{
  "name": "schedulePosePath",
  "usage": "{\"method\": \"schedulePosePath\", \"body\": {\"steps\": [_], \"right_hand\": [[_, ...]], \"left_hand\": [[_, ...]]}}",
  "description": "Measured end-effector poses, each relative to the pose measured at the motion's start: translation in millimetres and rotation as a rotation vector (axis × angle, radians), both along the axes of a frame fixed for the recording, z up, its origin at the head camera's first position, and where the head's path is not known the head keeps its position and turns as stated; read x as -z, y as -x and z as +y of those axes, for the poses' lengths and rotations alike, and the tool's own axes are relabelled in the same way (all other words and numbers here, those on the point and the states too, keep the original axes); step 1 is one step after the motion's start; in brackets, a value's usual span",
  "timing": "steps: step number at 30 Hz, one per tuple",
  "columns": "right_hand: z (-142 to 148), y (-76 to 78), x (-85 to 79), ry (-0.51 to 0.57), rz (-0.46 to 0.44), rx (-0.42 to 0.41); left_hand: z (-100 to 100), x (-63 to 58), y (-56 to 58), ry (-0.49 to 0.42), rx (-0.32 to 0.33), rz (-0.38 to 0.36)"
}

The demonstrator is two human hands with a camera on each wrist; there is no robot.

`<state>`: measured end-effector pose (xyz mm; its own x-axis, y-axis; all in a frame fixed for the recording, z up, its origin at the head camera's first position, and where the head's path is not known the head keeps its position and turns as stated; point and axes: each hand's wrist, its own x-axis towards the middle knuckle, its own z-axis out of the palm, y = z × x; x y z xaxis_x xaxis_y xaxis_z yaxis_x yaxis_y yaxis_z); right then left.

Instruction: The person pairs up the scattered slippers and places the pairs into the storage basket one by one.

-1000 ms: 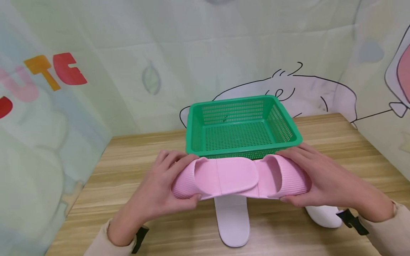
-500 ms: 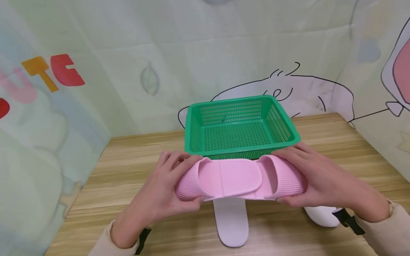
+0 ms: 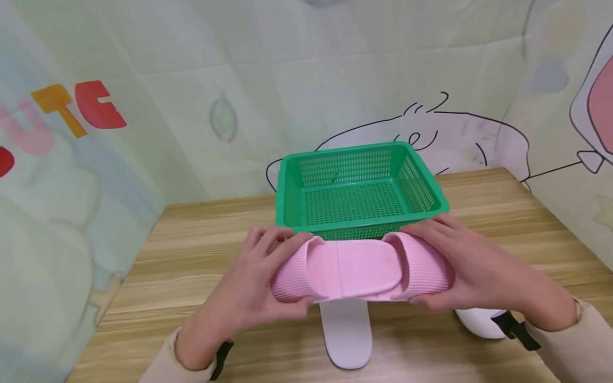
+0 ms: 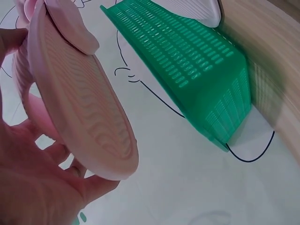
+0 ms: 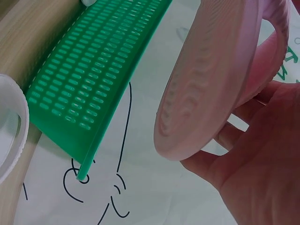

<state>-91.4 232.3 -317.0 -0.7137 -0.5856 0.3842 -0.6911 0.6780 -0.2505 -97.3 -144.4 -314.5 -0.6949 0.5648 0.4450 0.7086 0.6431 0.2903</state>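
My left hand (image 3: 251, 282) grips a pink slide slipper (image 3: 369, 268) by its ribbed toe strap, thumb below the edge. Another pink slipper (image 3: 428, 263) is held the same way in my right hand (image 3: 471, 271). Their toes point outward and their heels meet in the middle, the left heel lying over the right one. Both are raised in front of the basket. In the left wrist view the wavy-patterned sole of one slipper (image 4: 89, 93) shows; the right wrist view shows the sole of the other slipper (image 5: 206, 84).
A green mesh basket (image 3: 364, 222) stands on the wooden table (image 3: 201, 234) against the printed backdrop. One white slipper (image 3: 347, 335) lies partly hidden below the pink pair. A second white slipper (image 3: 481, 323) shows under my right wrist.
My hands have come closer together, the left sliding rightward and the right slightly leftward. The pink heels overlap more than before. The basket and white slippers have stayed put.
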Motion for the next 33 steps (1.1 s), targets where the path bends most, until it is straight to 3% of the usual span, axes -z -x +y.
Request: {"method": "schedulePosePath", "body": {"steps": [8,19,33], "right_hand": [[-3.9,1.4,-0.6,-0.002,-0.004,-0.005],[-6.2,4.0,1.1,-0.016,0.013,-0.029],[-10.7,4.2,0.5,-0.01,-0.086,-0.033]], "left_hand": [[3.7,3.7,0.9,-0.008,0.045,0.018],[6.3,9.7,-0.1,-0.016,0.04,0.04],[12.7,13.9,1.6,-0.045,0.09,0.061]]}}
